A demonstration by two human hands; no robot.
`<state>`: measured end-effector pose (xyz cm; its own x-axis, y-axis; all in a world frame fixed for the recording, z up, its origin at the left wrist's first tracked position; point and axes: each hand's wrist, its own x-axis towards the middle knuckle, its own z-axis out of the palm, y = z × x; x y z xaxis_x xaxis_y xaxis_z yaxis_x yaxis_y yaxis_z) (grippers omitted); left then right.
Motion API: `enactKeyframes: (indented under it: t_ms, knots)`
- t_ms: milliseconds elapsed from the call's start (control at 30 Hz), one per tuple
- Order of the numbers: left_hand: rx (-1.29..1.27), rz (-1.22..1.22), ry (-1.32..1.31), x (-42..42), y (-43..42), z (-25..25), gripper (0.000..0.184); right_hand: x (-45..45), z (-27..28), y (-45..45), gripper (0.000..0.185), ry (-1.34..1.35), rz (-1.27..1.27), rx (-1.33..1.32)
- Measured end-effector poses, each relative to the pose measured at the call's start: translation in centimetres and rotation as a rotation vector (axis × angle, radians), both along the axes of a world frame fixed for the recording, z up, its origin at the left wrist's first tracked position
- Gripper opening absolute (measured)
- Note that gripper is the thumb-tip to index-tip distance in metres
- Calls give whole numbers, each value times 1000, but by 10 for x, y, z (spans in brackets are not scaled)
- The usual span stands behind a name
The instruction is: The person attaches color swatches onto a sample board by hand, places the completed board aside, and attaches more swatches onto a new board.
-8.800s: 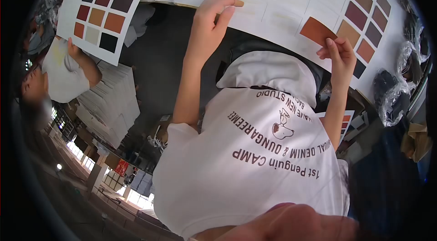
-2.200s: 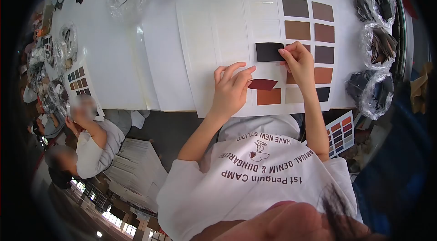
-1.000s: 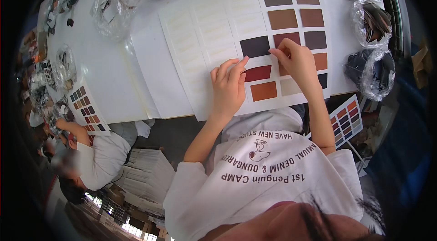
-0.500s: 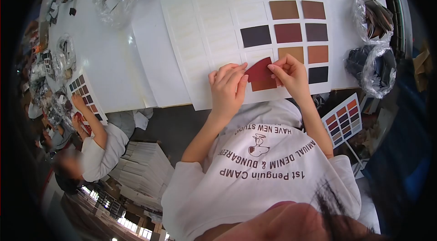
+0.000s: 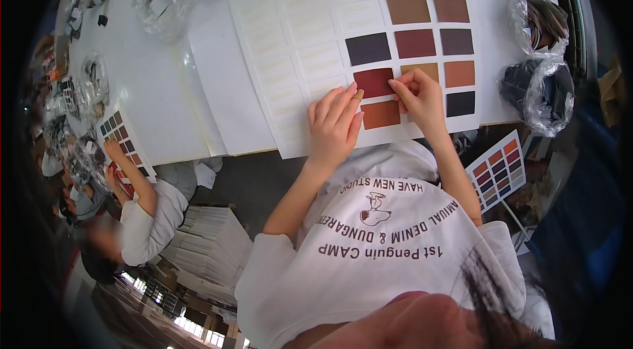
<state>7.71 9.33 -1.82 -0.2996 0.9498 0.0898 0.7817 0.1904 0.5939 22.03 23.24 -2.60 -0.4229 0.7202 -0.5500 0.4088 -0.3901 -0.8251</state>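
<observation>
A dark red swatch (image 5: 373,83) lies flat in a cell of the white sample card (image 5: 290,144), above an orange-brown swatch (image 5: 380,115). My left hand (image 5: 333,126) is at its lower left corner, fingers stretched out and thumb apart, fingertips touching the corner. A tan band or covering (image 5: 358,94) shows on one fingertip. At the swatch's right edge, my right hand (image 5: 421,101) has thumb and fingers pinched together on the upper corner, partly covering a tan swatch (image 5: 422,72). A black swatch (image 5: 368,49) sits in the cell above.
Plastic bags of swatches (image 5: 537,92) line the table's right side; more bags (image 5: 161,6) lie at the upper left. A finished-looking colour card (image 5: 498,171) stands low on the right. On the left, another person (image 5: 151,217) works at a card (image 5: 122,134).
The dark red swatch, bent and raised over the orange-brown one before, now lies flat in its cell. My left fingers have shifted slightly upward, and the orange-brown swatch is more exposed.
</observation>
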Motion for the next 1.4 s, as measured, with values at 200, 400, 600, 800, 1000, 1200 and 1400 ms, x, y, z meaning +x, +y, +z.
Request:
enactKeyframes:
  t_ms: [200,400,600,800,1000,1200,1400]
  knots:
    - [-49,-71,113,2,2,-8,33,-3,4,0,17,-24,23,45]
    - [-63,-136,204,-4,11,1,29,-5,15,13,24,-306,291,416]
    - [68,-255,244,-17,72,39,23,13,26,27,26,-260,212,500]
    - [340,-469,228,-19,231,44,22,51,37,44,24,-207,49,507]
    - [599,-433,468,-15,408,40,23,89,39,47,21,-182,-51,528]
    - [42,-97,337,11,470,41,24,106,50,55,15,-127,-84,564]
    - [193,-1,363,-2,506,-4,34,102,47,74,24,-117,-15,710]
